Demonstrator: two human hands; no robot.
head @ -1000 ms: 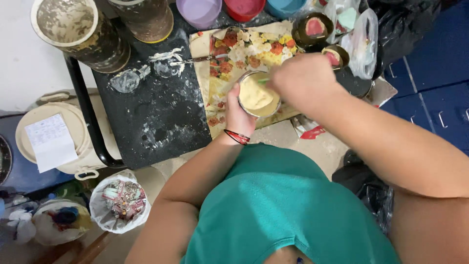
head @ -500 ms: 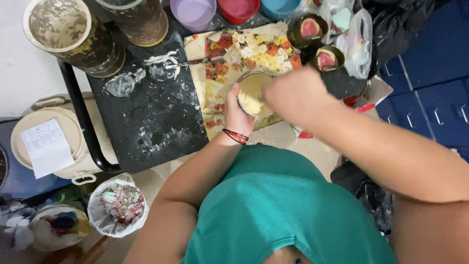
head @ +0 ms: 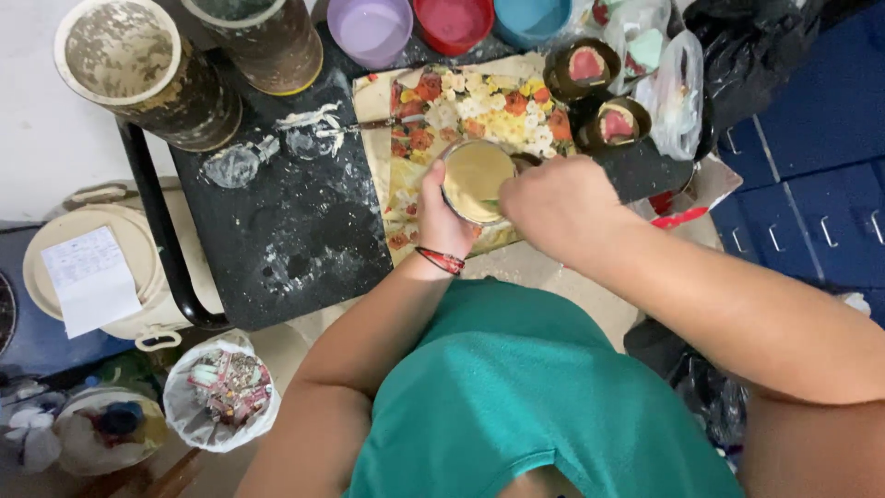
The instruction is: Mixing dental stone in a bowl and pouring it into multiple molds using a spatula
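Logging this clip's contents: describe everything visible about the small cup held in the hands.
The cup is small and round, with a thin metallic-looking rim, and is filled almost to the top with a smooth pale yellow paste. It is seen from above, tilted slightly toward the camera, over a floral sheet on the black table. The left hand grips its left side, thumb along the rim. The right hand is closed at its right edge, apparently holding a thin tool into the paste; the tool is mostly hidden.

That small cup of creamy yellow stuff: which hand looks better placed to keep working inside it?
The right hand, probably. It is closed over the cup's open rim, seemingly holding something thin in the yellow mix. The left hand grips the cup's side, steadying it.
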